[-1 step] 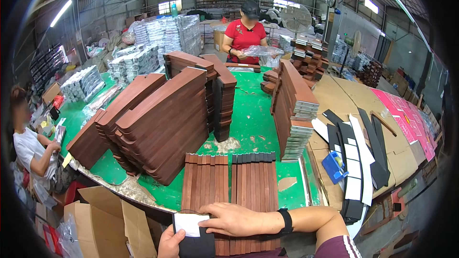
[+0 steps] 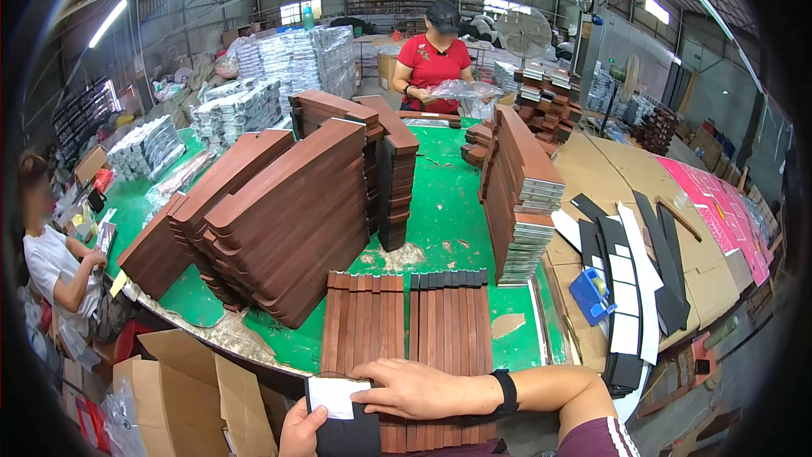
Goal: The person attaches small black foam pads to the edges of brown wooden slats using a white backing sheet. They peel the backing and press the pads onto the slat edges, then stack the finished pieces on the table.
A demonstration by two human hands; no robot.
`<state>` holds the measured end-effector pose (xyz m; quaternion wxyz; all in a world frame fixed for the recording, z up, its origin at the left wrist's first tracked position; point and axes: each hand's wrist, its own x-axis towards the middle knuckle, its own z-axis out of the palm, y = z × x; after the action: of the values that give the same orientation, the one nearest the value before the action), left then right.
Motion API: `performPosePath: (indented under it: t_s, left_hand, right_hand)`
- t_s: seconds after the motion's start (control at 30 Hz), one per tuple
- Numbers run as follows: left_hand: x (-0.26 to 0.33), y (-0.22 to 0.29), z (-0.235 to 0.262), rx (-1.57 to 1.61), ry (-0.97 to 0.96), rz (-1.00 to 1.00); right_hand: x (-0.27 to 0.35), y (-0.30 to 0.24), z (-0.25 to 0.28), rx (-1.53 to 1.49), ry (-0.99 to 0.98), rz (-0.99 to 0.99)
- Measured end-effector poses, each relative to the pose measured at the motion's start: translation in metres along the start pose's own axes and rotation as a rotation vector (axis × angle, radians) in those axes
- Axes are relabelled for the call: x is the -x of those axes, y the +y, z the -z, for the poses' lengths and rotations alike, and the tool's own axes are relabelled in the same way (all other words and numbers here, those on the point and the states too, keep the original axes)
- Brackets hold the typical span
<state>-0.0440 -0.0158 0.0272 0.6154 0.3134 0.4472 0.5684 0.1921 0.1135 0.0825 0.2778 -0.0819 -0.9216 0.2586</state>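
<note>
- Fingers [image 2: 382, 372] of the right hand [image 2: 414, 388] lie stretched and flat, not clenched, with their tips resting on the edge of a white card [image 2: 337, 396].
- The white card sits on top of a black sleeve [image 2: 347, 437] at the near edge, right under the camera.
- The left hand [image 2: 300, 432] is curled around the black sleeve's left side and grasps it from below.
- Compared with the picture just before, nothing has shifted: both hands, card and sleeve lie as they did, so the card is merely being held in place.
- A black wristband [image 2: 507, 391] circles the right wrist.
- Under both hands lie two rows of brown slats [image 2: 406, 322], side by side on the green tabletop [image 2: 440, 203].
- Beyond lean tall stacks of brown flat boxes [image 2: 288, 211].
- To the left an open cardboard carton [image 2: 194, 398] stands near; black and white strips [image 2: 626, 288] lie to the right.
</note>
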Motion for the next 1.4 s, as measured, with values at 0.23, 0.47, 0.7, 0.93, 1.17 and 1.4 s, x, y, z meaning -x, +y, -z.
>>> performPosePath:
  t_s: [0.23, 0.47, 0.7, 0.93, 1.17, 1.4]
  left_hand:
    - [-0.005, -0.005, 0.002, 0.077, -0.007, 0.017]
    - [-0.009, -0.013, 0.0, 0.055, -0.023, 0.002]
    - [-0.02, -0.005, -0.012, 0.088, 0.07, -0.022]
    - [-0.019, -0.025, 0.001, -0.11, 0.084, -0.058]
    - [-0.029, -0.023, 0.0, -0.111, 0.003, -0.005]
    - [-0.031, -0.023, 0.0, -0.156, 0.016, 0.011]
  right_hand:
    - [-0.003, 0.0, -0.008, 0.037, 0.079, 0.03]
    - [-0.003, 0.001, -0.017, 0.008, 0.05, 0.049]
    - [-0.006, -0.012, -0.004, 0.154, 0.145, 0.365]
    - [-0.011, 0.047, 0.052, 0.149, 0.299, -0.266]
    - [0.017, 0.131, 0.081, 0.325, 0.318, -0.492]
    - [0.005, 0.159, 0.058, 0.336, 0.204, -0.55]
